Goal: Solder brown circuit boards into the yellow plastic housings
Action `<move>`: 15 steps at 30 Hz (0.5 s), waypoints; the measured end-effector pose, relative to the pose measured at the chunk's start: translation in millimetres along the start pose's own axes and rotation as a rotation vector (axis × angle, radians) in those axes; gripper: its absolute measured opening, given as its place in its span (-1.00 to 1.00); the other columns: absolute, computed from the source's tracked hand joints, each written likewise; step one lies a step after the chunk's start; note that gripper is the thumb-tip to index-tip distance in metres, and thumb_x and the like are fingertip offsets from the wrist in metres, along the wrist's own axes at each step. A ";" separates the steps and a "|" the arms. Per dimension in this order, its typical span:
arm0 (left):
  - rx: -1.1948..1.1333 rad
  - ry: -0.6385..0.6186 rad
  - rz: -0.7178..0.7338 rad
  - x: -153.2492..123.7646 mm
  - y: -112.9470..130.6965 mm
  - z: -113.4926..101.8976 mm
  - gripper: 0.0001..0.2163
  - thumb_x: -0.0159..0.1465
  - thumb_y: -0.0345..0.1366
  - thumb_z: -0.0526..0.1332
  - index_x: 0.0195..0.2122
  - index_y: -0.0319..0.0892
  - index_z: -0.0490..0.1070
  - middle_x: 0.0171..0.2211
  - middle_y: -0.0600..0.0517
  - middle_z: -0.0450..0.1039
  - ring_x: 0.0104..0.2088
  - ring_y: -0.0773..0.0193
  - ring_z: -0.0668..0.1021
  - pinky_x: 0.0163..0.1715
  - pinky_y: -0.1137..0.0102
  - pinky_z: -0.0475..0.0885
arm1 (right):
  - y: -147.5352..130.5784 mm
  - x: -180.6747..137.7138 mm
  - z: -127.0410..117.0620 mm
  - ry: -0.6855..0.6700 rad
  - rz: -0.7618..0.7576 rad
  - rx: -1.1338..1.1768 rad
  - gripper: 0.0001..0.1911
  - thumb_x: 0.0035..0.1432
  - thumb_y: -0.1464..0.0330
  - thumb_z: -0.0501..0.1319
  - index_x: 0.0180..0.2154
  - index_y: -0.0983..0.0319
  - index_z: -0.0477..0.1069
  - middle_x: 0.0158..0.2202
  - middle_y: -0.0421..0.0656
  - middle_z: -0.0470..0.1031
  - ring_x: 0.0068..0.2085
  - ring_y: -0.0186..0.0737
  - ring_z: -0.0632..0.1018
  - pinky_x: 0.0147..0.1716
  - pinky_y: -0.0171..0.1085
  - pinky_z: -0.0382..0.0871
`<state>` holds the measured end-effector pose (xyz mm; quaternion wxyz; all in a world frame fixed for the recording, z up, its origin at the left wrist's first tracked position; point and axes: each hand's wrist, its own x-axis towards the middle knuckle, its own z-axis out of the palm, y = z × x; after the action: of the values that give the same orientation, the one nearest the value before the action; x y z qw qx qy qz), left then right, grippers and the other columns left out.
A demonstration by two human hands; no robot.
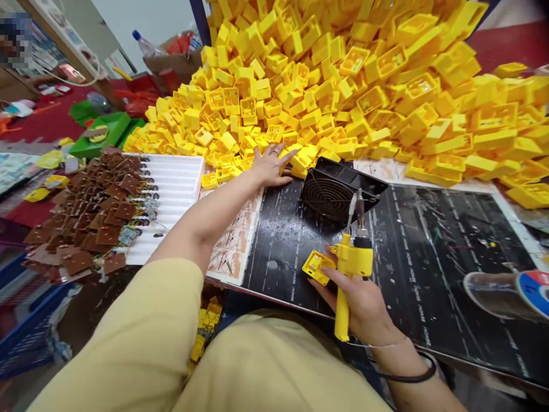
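The right hand [364, 300] gripped a yellow soldering gun [360, 260] and a small yellow case [316, 268], silvery metal inside, over the black mat [274, 252]; the left hand [271, 169] lay splayed and released by the heaped cases [274, 86]. A green tray [115, 127] held a yellow piece [96, 134]; a cardboard box [184, 62], red material [180, 44]

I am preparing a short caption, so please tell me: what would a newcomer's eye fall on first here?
Probably the heap of yellow cases across the back, with the left hand at its near edge. Next, at front, the yellow tool in the right hand, which also holds one case. At left, brown boards lie in a heap.
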<state>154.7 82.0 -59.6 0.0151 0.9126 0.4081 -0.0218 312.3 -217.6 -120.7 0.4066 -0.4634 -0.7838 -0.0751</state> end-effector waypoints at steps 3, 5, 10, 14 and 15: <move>0.050 0.061 -0.023 5.5 5.3 5.6 -0.46 0.34 -0.11 0.17 0.35 -0.06 0.28 0.43 -0.23 0.11 0.41 -0.28 0.15 0.24 -0.35 0.13 | 2.8 -0.8 4.4 -0.020 0.028 -0.030 -0.64 0.23 0.45 0.34 0.04 0.22 0.36 0.03 0.07 0.56 0.05 0.00 0.61 -0.09 -0.18 0.65; 0.097 0.082 -0.002 -7.6 -0.3 7.9 -0.59 0.36 -0.23 0.12 0.21 -0.13 0.43 0.36 -0.26 0.23 0.35 -0.27 0.24 0.17 -0.24 0.28 | 3.2 -2.9 4.2 -0.049 0.050 -0.020 -0.61 0.22 0.45 0.35 0.06 0.21 0.34 0.08 0.07 0.53 0.06 -0.01 0.61 -0.10 -0.18 0.66; 0.122 0.117 0.332 -92.0 -13.1 23.9 -0.65 0.34 -0.23 0.15 0.10 -0.17 0.50 0.20 -0.29 0.39 0.15 -0.16 0.46 0.05 -0.04 0.45 | -2.3 1.3 -3.2 -0.114 0.072 0.061 -0.52 0.20 0.46 0.37 0.11 0.19 0.31 0.16 0.06 0.48 0.11 0.00 0.58 -0.05 -0.15 0.64; -0.012 0.196 0.566 -171.8 11.0 31.4 -0.65 0.42 -0.25 0.12 0.21 -0.03 0.39 0.25 -0.19 0.39 0.16 0.00 0.50 0.08 0.04 0.46 | -2.8 9.7 -4.3 -0.176 0.051 0.124 -0.52 0.20 0.42 0.38 0.11 0.16 0.30 0.13 0.02 0.51 0.09 -0.01 0.59 -0.04 -0.12 0.63; -0.027 0.188 0.594 -186.7 18.9 30.6 -0.62 0.43 -0.24 0.11 0.27 -0.01 0.33 0.28 -0.18 0.38 0.20 0.01 0.49 0.14 0.01 0.42 | -1.7 10.6 -4.2 -0.202 0.037 0.131 -0.56 0.22 0.42 0.37 0.09 0.15 0.32 0.06 -0.02 0.55 0.04 -0.03 0.62 -0.10 -0.14 0.64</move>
<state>43.6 -70.9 -80.2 -0.0050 0.9896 0.1236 0.0732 310.8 -213.6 -110.0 0.3562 -0.4555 -0.8153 0.0307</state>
